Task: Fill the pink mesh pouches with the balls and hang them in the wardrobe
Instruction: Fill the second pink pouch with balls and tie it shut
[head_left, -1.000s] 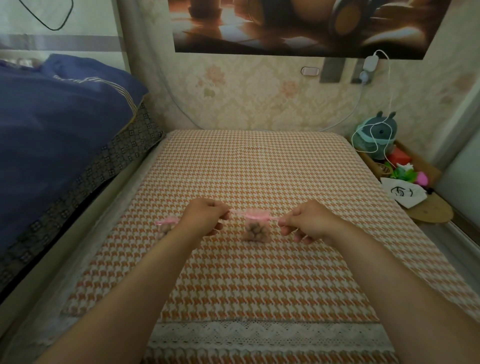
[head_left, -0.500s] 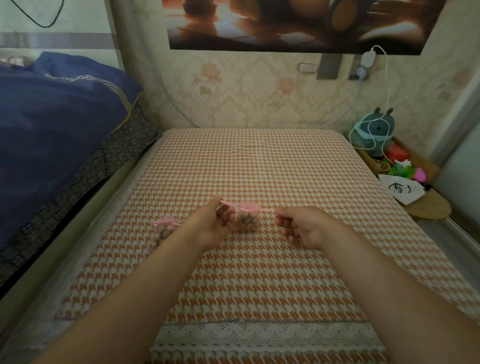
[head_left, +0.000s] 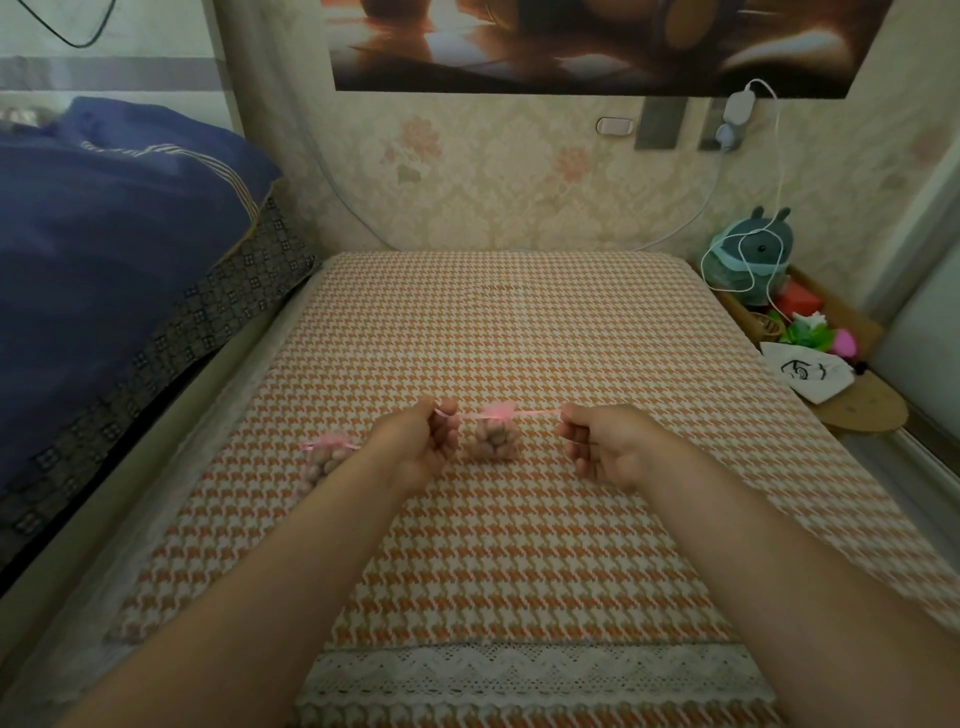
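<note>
Where the orange houndstooth cloth (head_left: 519, 322) covers the surface, the left hand (head_left: 415, 447) and right hand (head_left: 608, 447) are each curled, pinching 1 end of a pink drawstring (head_left: 535, 413) pulled taut between them. Midway hangs 1 pink mesh pouch (head_left: 501, 431), its mouth gathered shut, full of balls (head_left: 488, 449), low over the cloth. A 2nd filled pouch (head_left: 324, 460) lies on the cloth just beside the left wrist.
</note>
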